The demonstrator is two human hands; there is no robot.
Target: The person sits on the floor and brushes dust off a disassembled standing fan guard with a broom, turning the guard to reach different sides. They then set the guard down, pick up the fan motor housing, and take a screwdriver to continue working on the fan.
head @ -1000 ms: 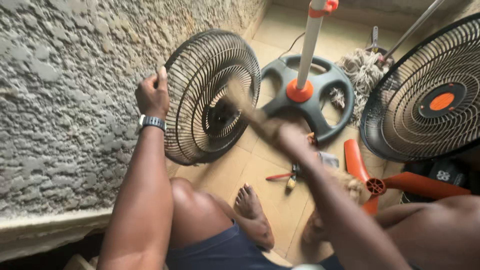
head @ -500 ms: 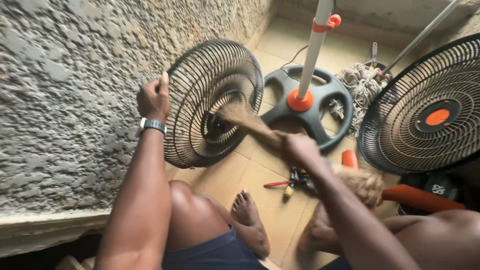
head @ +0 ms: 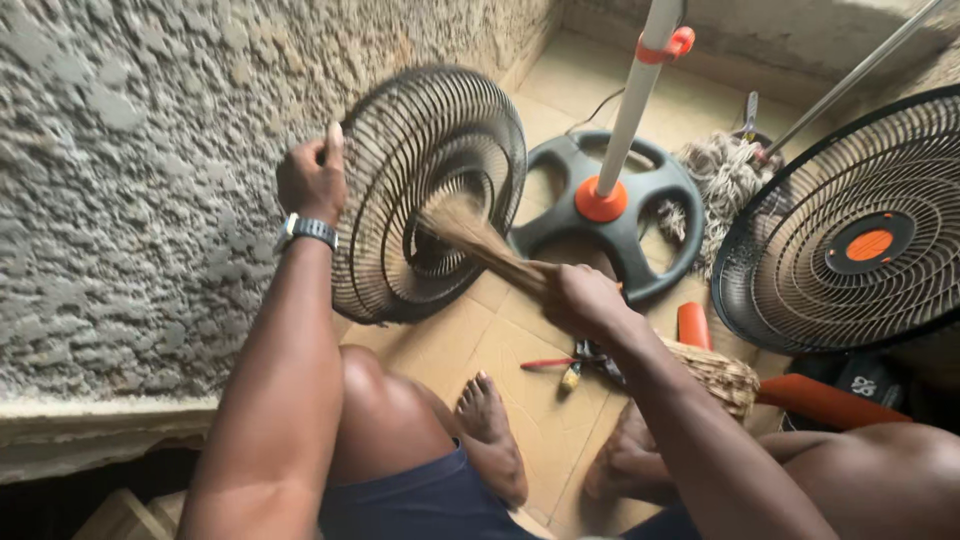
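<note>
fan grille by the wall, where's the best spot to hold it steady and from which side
Grip the fan grille at its outer rim, up top on the wall side, where the left hand holds it. It stands on edge, so a hold from above steadies it, and the thin rim wire lets the fingers hook around while the right hand brushes its centre with the broom.

Black wire fan grille [head: 425, 190] stands on edge by rough wall; straw whisk broom [head: 480, 240] bristles against its inside.
</note>
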